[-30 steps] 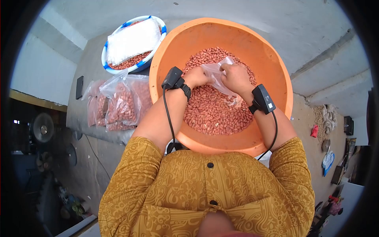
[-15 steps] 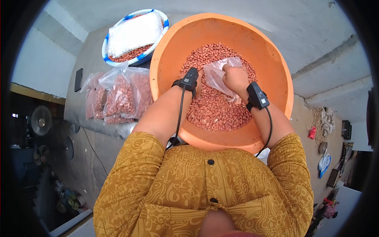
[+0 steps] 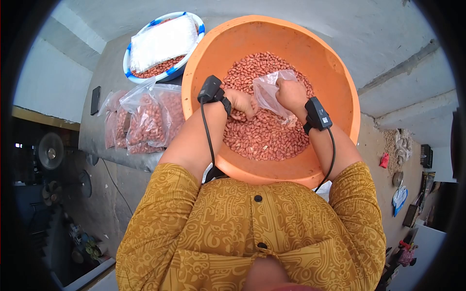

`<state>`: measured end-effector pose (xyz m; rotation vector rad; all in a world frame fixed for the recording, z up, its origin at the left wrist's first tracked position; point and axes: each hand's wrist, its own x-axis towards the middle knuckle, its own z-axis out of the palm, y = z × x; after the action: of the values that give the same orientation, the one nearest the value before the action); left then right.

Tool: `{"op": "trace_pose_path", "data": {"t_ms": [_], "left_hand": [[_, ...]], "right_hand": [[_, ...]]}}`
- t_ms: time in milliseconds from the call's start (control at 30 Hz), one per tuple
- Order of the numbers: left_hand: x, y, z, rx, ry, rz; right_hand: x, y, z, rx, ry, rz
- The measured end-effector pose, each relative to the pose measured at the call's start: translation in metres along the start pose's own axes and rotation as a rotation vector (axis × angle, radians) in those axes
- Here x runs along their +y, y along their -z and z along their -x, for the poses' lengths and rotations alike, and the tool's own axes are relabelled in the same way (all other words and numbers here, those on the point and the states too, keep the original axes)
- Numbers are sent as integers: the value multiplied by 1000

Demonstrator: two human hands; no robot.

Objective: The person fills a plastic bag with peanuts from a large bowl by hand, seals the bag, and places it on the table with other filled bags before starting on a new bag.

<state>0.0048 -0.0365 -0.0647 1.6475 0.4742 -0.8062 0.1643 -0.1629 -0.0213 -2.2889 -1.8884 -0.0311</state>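
Note:
A big orange basin (image 3: 272,169) holds a heap of reddish-brown nuts (image 3: 264,140). On the heap lies a clear plastic bag (image 3: 266,93), its lower part reaching down between my hands. My right hand (image 3: 291,94) is closed on the bag's upper right edge. At the bag's left side, my left hand (image 3: 241,103) is curled with its fingertips down at the nuts; whether it holds any is hidden. A black device with a cable is strapped to each of my wrists.
Left of the basin are several filled clear bags (image 3: 145,119) and a dark phone-like object (image 3: 95,100). Behind them stands a blue-and-white tub (image 3: 127,63) of nuts, with a white plastic packet (image 3: 162,42) on top. Fans stand at the far left.
My left hand has turned and its fingers now show curled among the nuts beside the bag. My right hand stays at the bag's edge, almost unmoved.

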Motion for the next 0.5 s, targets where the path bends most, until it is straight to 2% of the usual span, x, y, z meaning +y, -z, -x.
{"op": "trace_pose_path", "data": {"t_ms": [33,133,233,267,400,500], "left_hand": [[6,0,10,-5,-99,301],[19,-5,23,19,-309,767],[18,-2,12,95,-288,797],[18,-5,8,199,-253,837],[21,3,14,161,-337,978],[23,5,21,337,-299,921]], "right_hand": [[-1,0,1,-8,-7,2],[-6,5,2,-47,-21,-20],[-12,10,3,-81,-29,-76],[-13,7,2,-68,-31,-76],[-20,10,2,-82,-47,-103],[-19,6,1,-38,-43,-99]]}}
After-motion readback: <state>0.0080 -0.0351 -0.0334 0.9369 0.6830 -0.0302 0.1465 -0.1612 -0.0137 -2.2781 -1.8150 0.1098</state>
